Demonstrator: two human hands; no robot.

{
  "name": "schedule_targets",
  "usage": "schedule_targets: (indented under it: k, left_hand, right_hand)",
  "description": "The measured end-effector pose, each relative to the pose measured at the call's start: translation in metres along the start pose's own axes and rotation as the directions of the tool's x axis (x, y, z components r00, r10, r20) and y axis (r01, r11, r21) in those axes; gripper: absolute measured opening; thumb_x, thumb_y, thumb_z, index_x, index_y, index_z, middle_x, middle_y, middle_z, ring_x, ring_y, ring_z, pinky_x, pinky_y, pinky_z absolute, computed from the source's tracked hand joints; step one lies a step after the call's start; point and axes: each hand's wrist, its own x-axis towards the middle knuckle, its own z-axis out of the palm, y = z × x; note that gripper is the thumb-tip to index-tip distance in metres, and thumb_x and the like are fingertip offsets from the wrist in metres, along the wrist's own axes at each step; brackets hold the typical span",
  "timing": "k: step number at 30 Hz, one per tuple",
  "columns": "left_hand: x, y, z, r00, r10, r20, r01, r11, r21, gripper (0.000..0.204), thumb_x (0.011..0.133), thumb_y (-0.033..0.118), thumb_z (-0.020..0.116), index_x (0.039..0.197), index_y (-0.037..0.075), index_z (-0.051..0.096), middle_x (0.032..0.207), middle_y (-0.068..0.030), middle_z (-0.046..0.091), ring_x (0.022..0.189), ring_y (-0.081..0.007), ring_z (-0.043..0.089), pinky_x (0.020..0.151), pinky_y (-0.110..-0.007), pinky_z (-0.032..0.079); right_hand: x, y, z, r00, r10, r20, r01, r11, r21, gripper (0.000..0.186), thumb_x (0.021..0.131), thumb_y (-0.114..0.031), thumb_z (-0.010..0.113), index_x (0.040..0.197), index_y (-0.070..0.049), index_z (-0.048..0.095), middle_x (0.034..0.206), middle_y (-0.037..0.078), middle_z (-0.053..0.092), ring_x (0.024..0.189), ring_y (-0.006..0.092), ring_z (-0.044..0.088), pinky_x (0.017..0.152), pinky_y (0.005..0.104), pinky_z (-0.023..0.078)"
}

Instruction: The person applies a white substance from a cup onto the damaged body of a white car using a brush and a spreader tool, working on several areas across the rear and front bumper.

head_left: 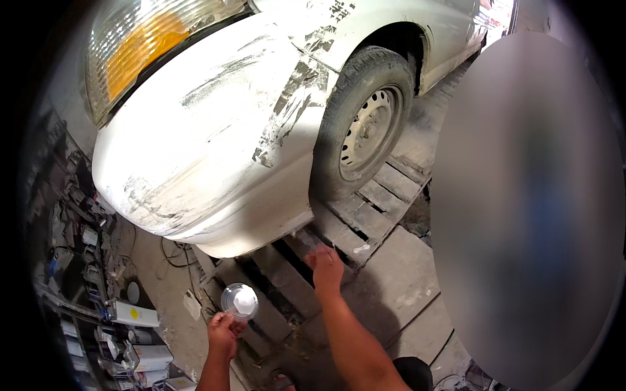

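My left hand (223,332) holds a small clear plastic cup (239,300) with white paste in it, low at the centre left. My right hand (324,264) reaches forward under the lower edge of a white car bumper (215,150), fingers blurred, near the wooden planks. I cannot tell whether it holds anything. The bumper is sanded and scuffed, with grey and dark patches. Above it is a headlight (140,45) with an orange indicator.
The car's front wheel (365,124) stands on wooden planks (365,208) over a dark pit. Shelves with boxes and tools (98,287) and loose cables crowd the left. A blurred region covers the right side. Concrete floor (404,287) lies by my right arm.
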Motion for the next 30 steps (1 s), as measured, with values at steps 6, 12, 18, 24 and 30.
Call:
schedule_targets:
  k: [6,12,18,24,30]
  left_hand:
    - [0.003,0.007,0.004,1.0,-0.002,-0.025,0.002,1.0,-0.004,0.008,0.086,0.011,0.054,0.085,0.004,0.051,0.086,-0.0106,0.062,0.075,-0.0209,0.061,0.071,-0.037,0.054]
    - [0.026,-0.021,-0.032,0.941,0.312,0.134,-0.338,0.897,0.286,0.007,0.086,0.011,0.055,0.087,0.005,0.053,0.086,-0.0082,0.061,0.077,-0.0208,0.061,0.069,-0.037,0.053]
    - [0.023,-0.015,-0.016,0.943,0.328,0.053,-0.331,0.921,0.204,0.007,0.087,0.013,0.055,0.084,0.007,0.053,0.08,-0.005,0.059,0.072,-0.0175,0.059,0.067,-0.035,0.052]
    - [0.0,0.023,0.012,1.0,-0.018,0.016,0.018,0.999,-0.032,0.011,0.088,0.014,0.056,0.08,0.008,0.051,0.077,-0.0041,0.057,0.07,-0.0157,0.058,0.066,-0.033,0.052]
    - [0.005,0.016,-0.003,0.999,-0.018,0.026,0.019,0.998,-0.052,0.01,0.087,0.014,0.058,0.084,0.007,0.052,0.079,-0.0044,0.058,0.072,-0.0155,0.058,0.067,-0.033,0.052]
  right_hand:
    - [0.005,-0.005,0.0,0.991,-0.108,-0.08,0.1,0.99,-0.101,0.018,0.092,-0.01,0.049,0.101,0.005,0.054,0.083,0.007,0.057,0.073,0.0135,0.055,0.071,0.0275,0.047]
    - [0.0,-0.016,0.011,0.977,-0.179,-0.113,0.166,0.979,-0.116,0.014,0.091,-0.011,0.048,0.092,0.0,0.055,0.08,0.008,0.06,0.068,0.0152,0.057,0.068,0.0292,0.05]
    - [-0.006,-0.03,0.018,0.98,-0.197,-0.005,0.183,0.917,-0.354,0.02,0.092,-0.013,0.052,0.101,0.004,0.057,0.08,0.005,0.062,0.072,0.0099,0.058,0.07,0.0223,0.046]
    - [0.001,-0.034,0.005,0.97,-0.239,0.042,0.231,0.852,-0.47,0.023,0.092,-0.014,0.052,0.105,0.004,0.056,0.088,0.009,0.063,0.073,0.0122,0.061,0.071,0.0242,0.049]
    - [0.009,-0.027,-0.008,0.97,-0.237,-0.045,0.196,0.882,-0.428,0.022,0.092,-0.016,0.051,0.101,0.003,0.057,0.085,0.007,0.063,0.072,0.0115,0.059,0.069,0.024,0.048]
